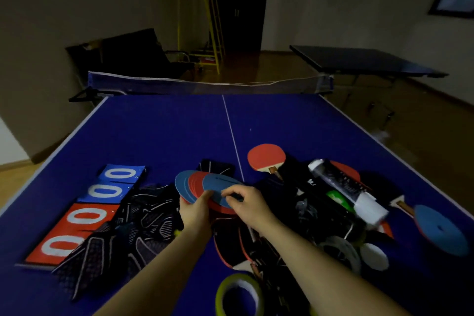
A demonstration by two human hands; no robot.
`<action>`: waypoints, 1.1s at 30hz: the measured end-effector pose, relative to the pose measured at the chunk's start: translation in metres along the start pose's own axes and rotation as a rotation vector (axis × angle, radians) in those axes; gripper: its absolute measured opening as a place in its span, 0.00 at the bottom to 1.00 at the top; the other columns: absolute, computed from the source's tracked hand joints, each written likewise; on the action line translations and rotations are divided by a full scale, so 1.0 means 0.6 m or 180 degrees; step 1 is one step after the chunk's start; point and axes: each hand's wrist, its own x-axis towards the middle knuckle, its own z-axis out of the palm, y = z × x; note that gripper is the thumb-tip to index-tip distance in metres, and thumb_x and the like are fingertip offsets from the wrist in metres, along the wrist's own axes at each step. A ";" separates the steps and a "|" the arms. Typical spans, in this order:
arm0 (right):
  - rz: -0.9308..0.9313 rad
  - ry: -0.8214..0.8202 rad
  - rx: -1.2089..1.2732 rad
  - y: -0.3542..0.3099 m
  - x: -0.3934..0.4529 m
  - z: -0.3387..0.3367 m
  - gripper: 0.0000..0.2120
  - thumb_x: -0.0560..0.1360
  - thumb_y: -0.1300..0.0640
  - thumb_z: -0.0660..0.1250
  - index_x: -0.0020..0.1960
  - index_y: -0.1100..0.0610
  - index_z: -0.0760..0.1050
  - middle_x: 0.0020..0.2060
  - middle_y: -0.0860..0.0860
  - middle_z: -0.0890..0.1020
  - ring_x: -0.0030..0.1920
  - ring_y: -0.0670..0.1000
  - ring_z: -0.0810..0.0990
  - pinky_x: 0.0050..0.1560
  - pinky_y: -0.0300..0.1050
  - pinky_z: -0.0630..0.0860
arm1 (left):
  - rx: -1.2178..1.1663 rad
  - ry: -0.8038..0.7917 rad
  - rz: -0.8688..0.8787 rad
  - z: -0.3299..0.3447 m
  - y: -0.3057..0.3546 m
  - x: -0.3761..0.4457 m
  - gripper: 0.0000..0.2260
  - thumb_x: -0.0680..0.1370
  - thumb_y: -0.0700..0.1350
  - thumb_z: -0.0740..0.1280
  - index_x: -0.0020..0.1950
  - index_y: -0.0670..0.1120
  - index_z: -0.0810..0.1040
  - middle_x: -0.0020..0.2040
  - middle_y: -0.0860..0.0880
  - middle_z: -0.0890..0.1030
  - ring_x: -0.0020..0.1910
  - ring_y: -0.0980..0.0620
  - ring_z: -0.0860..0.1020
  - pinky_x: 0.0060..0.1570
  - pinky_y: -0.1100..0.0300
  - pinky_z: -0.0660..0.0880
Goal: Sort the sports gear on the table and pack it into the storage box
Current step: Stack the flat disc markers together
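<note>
The left hand (196,206) grips a fanned stack of flat discs (202,186), blue and red, from below, its fingers curled round the near edge, while the right hand (245,201) pinches the top blue disc at its right side; both hold the stack just above the middle of the blue desk (159,131). By my reading the job is at the sorting stage, with the discs being gathered into one pile. To the left, four score cards (84,209) lie in a neat row, two blue at the far end and two red nearer, which looks like sorting already done. Just right of them a heap of dark mesh bibs (133,228) lies loose. On the right the gear is a jumble: a red paddle (266,158) at the far side, a clear tube (346,188) lying across dark items, another blue disc (441,232) apart at the right edge, and a roll of yellow tape (239,295) at the near edge. No storage box shows in this view, so nothing appears packed yet; I judge most of the task remains, with the right-hand pile unsorted and all the packing still to come
</note>
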 end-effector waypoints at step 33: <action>0.1279 0.0003 -0.1847 0.425 0.121 -0.516 0.13 0.79 0.59 0.56 0.61 0.57 0.74 0.58 0.58 0.78 0.58 0.61 0.77 0.55 0.51 0.75 | 0.0137 0.0264 0.0027 0.484 -0.268 -0.030 0.17 0.73 0.39 0.70 0.58 0.50 0.71 0.54 0.43 0.78 0.54 0.42 0.78 0.56 0.44 0.77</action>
